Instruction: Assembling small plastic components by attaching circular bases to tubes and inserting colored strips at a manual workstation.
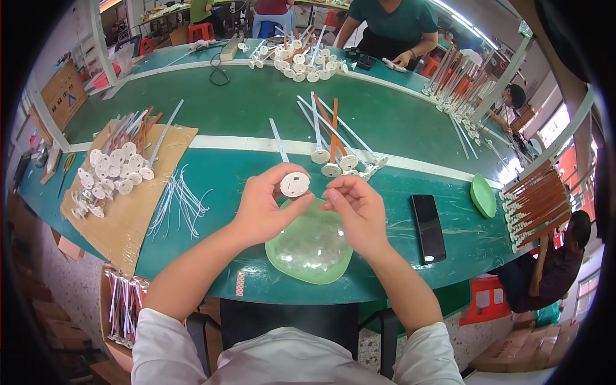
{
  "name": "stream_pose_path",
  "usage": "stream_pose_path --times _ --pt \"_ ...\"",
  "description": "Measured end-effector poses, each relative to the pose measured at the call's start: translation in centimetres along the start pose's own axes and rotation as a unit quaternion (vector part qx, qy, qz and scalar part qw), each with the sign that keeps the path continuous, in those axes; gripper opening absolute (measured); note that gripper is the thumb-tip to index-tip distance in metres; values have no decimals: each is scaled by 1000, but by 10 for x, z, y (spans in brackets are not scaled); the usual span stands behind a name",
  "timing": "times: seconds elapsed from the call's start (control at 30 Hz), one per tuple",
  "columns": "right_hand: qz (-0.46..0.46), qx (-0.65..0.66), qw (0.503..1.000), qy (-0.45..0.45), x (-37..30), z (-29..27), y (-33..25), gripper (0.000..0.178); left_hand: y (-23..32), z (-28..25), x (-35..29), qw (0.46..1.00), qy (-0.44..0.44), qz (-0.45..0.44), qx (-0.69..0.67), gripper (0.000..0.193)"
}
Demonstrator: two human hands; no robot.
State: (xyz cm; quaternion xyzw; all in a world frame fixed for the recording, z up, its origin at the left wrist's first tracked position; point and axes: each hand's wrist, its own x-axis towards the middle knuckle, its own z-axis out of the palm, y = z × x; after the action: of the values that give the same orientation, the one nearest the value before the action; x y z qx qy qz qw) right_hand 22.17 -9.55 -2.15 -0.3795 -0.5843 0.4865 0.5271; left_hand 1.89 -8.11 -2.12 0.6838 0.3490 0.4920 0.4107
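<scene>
My left hand (264,202) grips a white round disc (295,184) between thumb and fingers, its flat face with small slots turned toward me. A pale strip (276,135) rises behind that hand and seems to belong to the disc. Just right of the disc, apart from it, my right hand (358,215) has thumb and fingertips pinched together; anything between them is too small to make out. Below both hands lies a shallow light-green dish (340,262) with shiny, clear-looking contents that I cannot name.
Left, cardboard (125,237) bears several disc-ended strips beside thin white ties (179,202). More disc-ended strips (335,138) lie ahead across a white rail. A phone (428,229) and a second green dish (483,196) are right. Across the table stands a person (394,29).
</scene>
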Motion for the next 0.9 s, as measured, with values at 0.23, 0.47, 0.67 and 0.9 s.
stream_pose_path --times 0.23,0.47,0.67,0.9 --pt "-4 16 1000 -24 -1 -1 -4 11 2 4 -4 999 -20 33 -30 35" --pt "127 167 975 -78 2 -6 -3 12 4 6 -6 997 -11 69 -16 32" --pt "162 207 958 -112 1 -9 -15 19 5 0 -4 998 -5 60 -21 30" --pt "-3 -132 990 -46 -3 -1 -19 12 4 -3 -1 998 -13 55 8 27"
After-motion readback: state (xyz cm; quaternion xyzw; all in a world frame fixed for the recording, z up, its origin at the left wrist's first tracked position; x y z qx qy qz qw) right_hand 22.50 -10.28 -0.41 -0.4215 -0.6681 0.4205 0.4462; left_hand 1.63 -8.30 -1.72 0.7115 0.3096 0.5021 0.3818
